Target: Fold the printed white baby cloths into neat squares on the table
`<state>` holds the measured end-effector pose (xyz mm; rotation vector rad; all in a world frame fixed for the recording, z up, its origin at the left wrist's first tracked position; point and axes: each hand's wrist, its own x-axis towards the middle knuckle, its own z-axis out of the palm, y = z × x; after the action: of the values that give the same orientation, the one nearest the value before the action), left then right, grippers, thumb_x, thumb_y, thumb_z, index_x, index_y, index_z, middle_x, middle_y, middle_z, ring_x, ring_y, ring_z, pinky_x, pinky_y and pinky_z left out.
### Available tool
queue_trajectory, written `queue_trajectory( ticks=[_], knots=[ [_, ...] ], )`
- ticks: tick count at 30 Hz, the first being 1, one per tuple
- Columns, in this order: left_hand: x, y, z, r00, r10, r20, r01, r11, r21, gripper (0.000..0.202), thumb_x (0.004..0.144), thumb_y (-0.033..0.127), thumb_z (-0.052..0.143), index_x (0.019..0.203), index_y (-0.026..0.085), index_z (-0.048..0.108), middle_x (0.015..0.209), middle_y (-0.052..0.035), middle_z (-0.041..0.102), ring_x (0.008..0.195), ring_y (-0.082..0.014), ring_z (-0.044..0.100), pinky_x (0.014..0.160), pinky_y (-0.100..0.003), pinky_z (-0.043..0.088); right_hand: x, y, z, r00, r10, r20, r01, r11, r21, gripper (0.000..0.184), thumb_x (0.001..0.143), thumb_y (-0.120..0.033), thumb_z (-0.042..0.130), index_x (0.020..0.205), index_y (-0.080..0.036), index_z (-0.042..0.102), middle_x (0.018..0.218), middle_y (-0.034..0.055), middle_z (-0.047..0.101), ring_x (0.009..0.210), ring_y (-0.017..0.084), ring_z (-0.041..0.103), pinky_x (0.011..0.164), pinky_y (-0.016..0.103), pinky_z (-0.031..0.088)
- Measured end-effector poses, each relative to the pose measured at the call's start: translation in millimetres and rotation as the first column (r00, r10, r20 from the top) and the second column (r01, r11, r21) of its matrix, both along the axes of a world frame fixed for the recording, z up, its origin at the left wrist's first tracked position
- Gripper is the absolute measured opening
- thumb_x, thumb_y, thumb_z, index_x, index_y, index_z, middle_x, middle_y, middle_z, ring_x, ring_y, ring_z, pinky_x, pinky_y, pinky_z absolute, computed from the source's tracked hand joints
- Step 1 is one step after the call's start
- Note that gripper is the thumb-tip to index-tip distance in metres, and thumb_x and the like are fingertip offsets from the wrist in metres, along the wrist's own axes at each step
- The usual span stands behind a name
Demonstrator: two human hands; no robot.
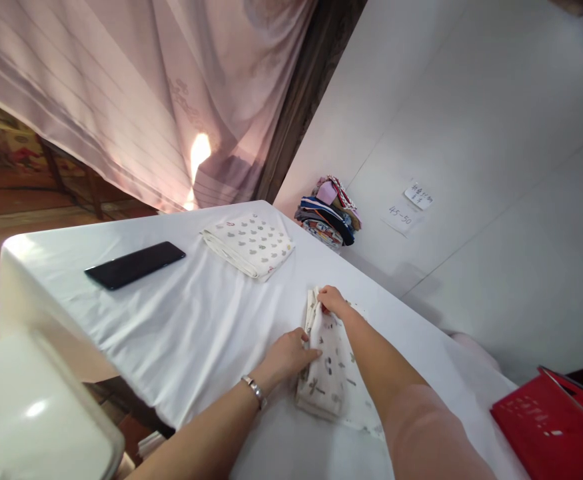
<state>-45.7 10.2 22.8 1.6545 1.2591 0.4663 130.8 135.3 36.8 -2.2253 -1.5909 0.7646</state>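
A small white cloth with grey and dark prints (328,380) lies folded on the white tablecloth (181,320) in front of me. My left hand (288,355), a bracelet on its wrist, lies flat with fingers stretched onto the cloth's left edge. My right hand (332,300) has its fingers curled down on the cloth's far corner, pinching the fabric there. Further back lies a second folded white cloth with printed shapes (248,245), untouched.
A black phone (135,265) lies on the table's left part. A pile of colourful fabrics (328,213) sits at the far table corner by the white wall. A red box (556,417) is at the right. A white chair back (31,413) stands lower left.
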Motion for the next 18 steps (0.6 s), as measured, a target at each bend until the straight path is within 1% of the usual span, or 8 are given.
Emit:
queue_trajectory(
  ticks=[3,6,8,12,15,18],
  knots=[
    [3,1,-6.3,0.998,-0.005,0.067,0.005,1.000,-0.011,0.039,0.068,0.043,0.061,0.098,0.019,0.054,0.081,-0.0031,0.067,0.071,-0.0170,0.060,0.056,-0.023,0.037,-1,-1,2.0,1.000,0.001,0.001,-0.001,1.000,0.003,0.013,0.070,-0.012,0.050,0.080,-0.016,0.056,0.044,-0.0064,0.049,0.042,0.011,0.052,0.045,0.018,0.041],
    [7,1,-11.3,0.987,-0.066,0.148,0.062,0.998,0.027,0.025,0.066,0.034,0.061,0.085,0.019,0.055,0.073,0.0004,0.063,0.065,-0.0142,0.056,0.053,-0.021,0.035,-3,-1,4.5,1.000,0.012,0.006,-0.012,1.000,-0.011,0.013,0.069,-0.011,0.050,0.079,-0.015,0.057,0.044,-0.0055,0.051,0.042,0.011,0.053,0.044,0.018,0.041],
    [9,1,-12.4,0.978,-0.107,0.179,0.097,0.993,0.065,0.019,0.064,0.032,0.061,0.076,0.019,0.053,0.069,0.0018,0.059,0.063,-0.0132,0.053,0.051,-0.021,0.033,-6,-3,5.1,1.000,0.019,0.017,-0.019,1.000,-0.021,0.013,0.068,-0.010,0.051,0.079,-0.015,0.058,0.044,-0.0051,0.051,0.042,0.011,0.053,0.044,0.018,0.041],
    [9,0,-11.9,0.981,-0.109,0.159,0.098,0.992,0.077,0.017,0.062,0.031,0.060,0.069,0.018,0.050,0.064,0.0030,0.054,0.061,-0.0123,0.048,0.050,-0.021,0.030,-12,-4,2.4,0.998,0.025,0.058,-0.023,1.000,-0.021,0.014,0.067,-0.010,0.053,0.079,-0.015,0.059,0.041,-0.0059,0.049,0.040,0.011,0.052,0.043,0.019,0.040],
    [7,0,-11.0,0.985,-0.128,0.119,0.120,0.990,0.074,0.016,0.062,0.031,0.058,0.069,0.018,0.051,0.065,0.0024,0.054,0.061,-0.0125,0.048,0.050,-0.022,0.031,-14,-2,-0.5,0.996,0.029,0.083,-0.026,0.999,-0.035,0.013,0.067,-0.012,0.054,0.079,-0.015,0.060,0.040,-0.0053,0.049,0.039,0.012,0.052,0.043,0.019,0.040],
    [5,-2,-7.9,0.978,-0.177,0.110,0.170,0.983,0.070,0.016,0.062,0.032,0.058,0.071,0.019,0.052,0.070,0.0015,0.057,0.064,-0.0137,0.050,0.051,-0.022,0.032,-14,1,-1.6,0.994,0.037,0.099,-0.031,0.998,-0.060,0.008,0.070,-0.017,0.055,0.074,-0.015,0.062,0.041,-0.0029,0.052,0.040,0.013,0.054,0.043,0.020,0.041]
  ],
)
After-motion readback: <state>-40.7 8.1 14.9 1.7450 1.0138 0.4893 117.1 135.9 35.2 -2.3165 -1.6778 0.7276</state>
